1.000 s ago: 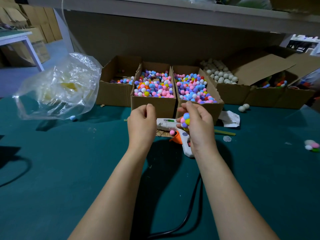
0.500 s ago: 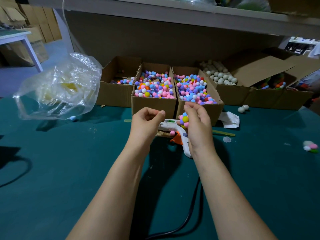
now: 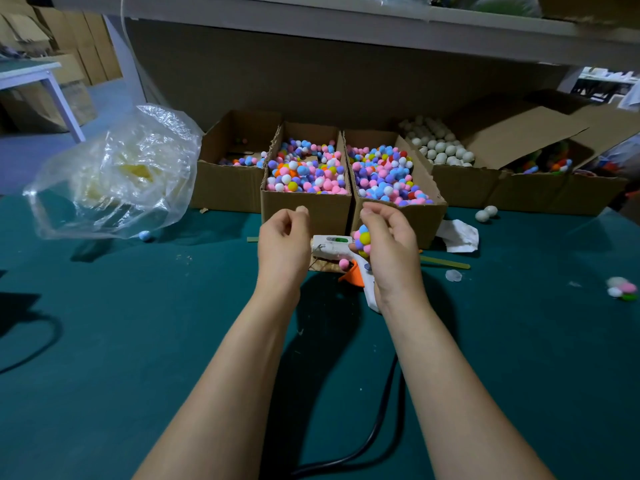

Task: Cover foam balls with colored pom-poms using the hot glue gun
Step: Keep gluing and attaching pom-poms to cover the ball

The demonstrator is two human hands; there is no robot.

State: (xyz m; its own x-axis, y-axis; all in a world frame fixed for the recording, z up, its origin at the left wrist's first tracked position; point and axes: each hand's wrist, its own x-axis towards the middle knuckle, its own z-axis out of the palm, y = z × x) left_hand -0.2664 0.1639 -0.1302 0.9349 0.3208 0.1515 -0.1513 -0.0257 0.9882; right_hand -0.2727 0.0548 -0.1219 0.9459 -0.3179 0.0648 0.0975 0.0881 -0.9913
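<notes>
My right hand (image 3: 393,251) grips a foam ball partly covered in pink, blue and yellow pom-poms (image 3: 362,239), raised just in front of the boxes. To its left my left hand (image 3: 284,245) is up with its fingers curled; I see nothing between them. The white hot glue gun (image 3: 330,245) with an orange trigger lies on the green table between and under the hands, a loose pink pom-pom (image 3: 344,264) against it. Two cardboard boxes of mixed pom-poms (image 3: 306,169) (image 3: 382,173) stand right behind. A box of bare foam balls (image 3: 438,147) sits further back right.
A crumpled clear plastic bag (image 3: 117,174) lies at the left. The gun's black cable (image 3: 381,427) runs toward me between my forearms. Two loose foam balls (image 3: 486,213), a paper scrap (image 3: 459,233), a wooden stick (image 3: 445,262) and a pom-pom cluster (image 3: 621,289) lie to the right.
My left hand reached its pinched fingertips toward the ball half a second ago and has drawn back left, fingers curled. My right hand has kept the ball nearly in place.
</notes>
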